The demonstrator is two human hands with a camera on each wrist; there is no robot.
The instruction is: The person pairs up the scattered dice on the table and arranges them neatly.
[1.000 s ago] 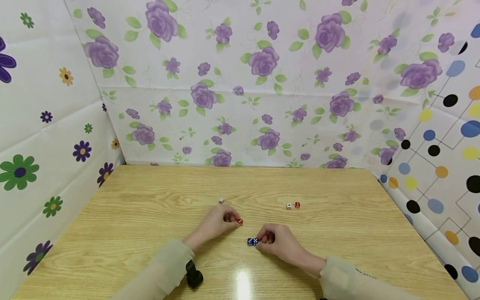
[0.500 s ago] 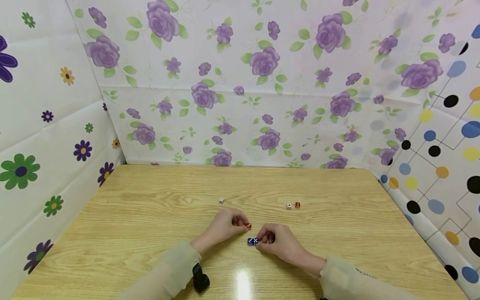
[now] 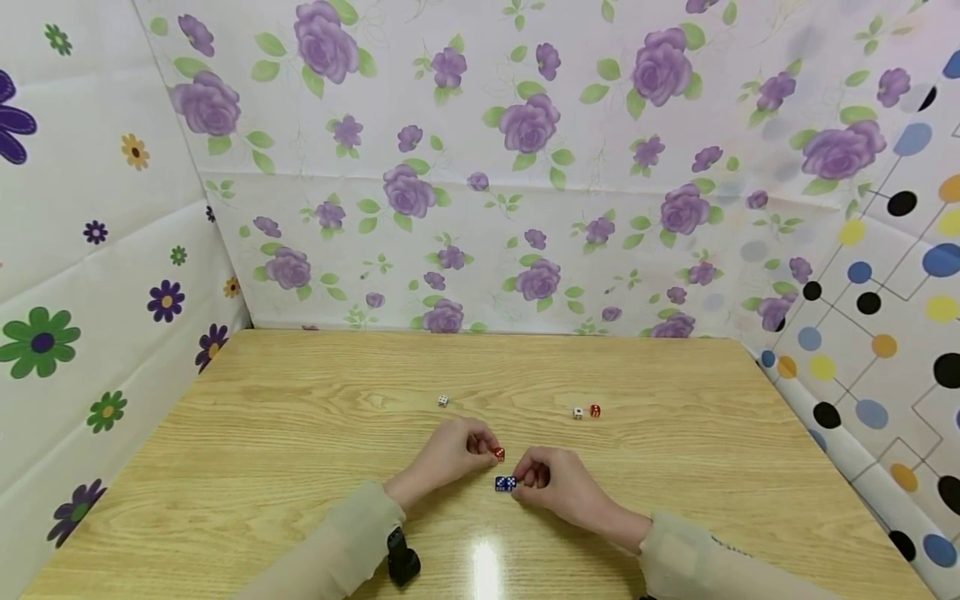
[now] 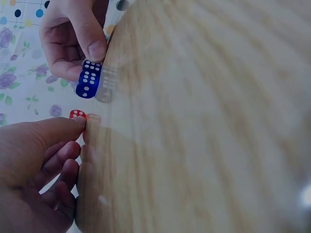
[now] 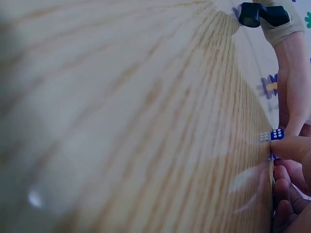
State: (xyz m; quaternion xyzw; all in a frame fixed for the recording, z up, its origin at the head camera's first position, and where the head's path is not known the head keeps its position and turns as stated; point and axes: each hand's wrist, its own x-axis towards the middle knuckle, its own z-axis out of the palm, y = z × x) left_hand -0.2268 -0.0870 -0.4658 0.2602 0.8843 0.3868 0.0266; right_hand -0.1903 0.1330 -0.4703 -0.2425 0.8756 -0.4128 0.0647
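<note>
In the head view, the thumb and fingers of my left hand [image 3: 452,452] pinch a red die [image 3: 499,454] just behind two blue dice. The left blue die [image 3: 500,483] and the right blue die [image 3: 511,482] sit side by side, apparently touching. My right hand [image 3: 558,486] pinches the right blue die at its right end. In the left wrist view the red die [image 4: 77,114] is partly covered by my left thumb, a gap away from the blue dice [image 4: 89,79]. The right wrist view shows a blue die [image 5: 277,134] beyond my right thumb [image 5: 290,147].
Farther back on the wooden table [image 3: 315,400] lies a white die [image 3: 443,401]. Another white die [image 3: 577,413] and a second red die [image 3: 596,411] lie close together at the back right. Patterned cloth [image 3: 480,242] stands behind the table and on both sides.
My left hand has moved right and toward me with the red die, closer to the blue dice, slowing almost to a stop. The right hand and blue dice have stayed in place.
</note>
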